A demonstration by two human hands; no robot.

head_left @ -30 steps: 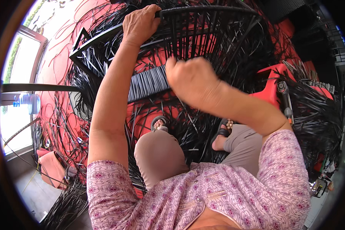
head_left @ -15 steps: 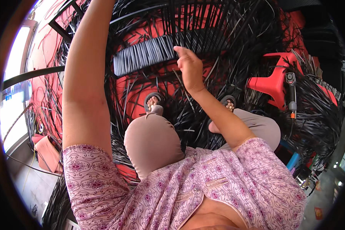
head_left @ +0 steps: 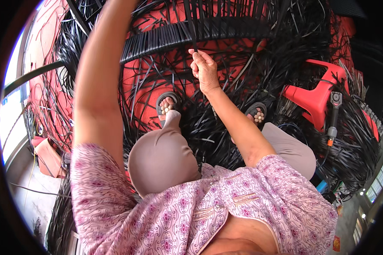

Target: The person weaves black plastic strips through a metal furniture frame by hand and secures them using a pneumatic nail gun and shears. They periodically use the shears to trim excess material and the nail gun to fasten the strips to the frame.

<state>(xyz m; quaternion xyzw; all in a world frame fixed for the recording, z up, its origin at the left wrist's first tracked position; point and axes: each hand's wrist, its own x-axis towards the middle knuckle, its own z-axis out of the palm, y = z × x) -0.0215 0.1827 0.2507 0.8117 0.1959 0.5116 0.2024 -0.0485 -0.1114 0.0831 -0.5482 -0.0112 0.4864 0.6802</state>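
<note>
My right hand (head_left: 205,72) is closed near the middle, its fingers pinched round a flat black strip (head_left: 194,39) that runs upward. It stands just below a curved black frame band (head_left: 157,40), wrapped in close rows of strip. Several long strips (head_left: 230,15) hang over that band from above. My left arm (head_left: 98,80) stretches up past the top edge of the picture; the left hand itself is outside it.
Loose black strips (head_left: 281,68) lie in heaps over the red floor (head_left: 151,87). At the right sit a red plastic stool (head_left: 317,95) and a grey-black hand tool (head_left: 334,117) with an orange fitting. A pink object (head_left: 50,158) lies at the left.
My right hand has drawn in slightly toward me, its fingers more closed, with a strip now showing taut above it. The wrapped band sits higher in the picture. The left arm has shifted slightly.
</note>
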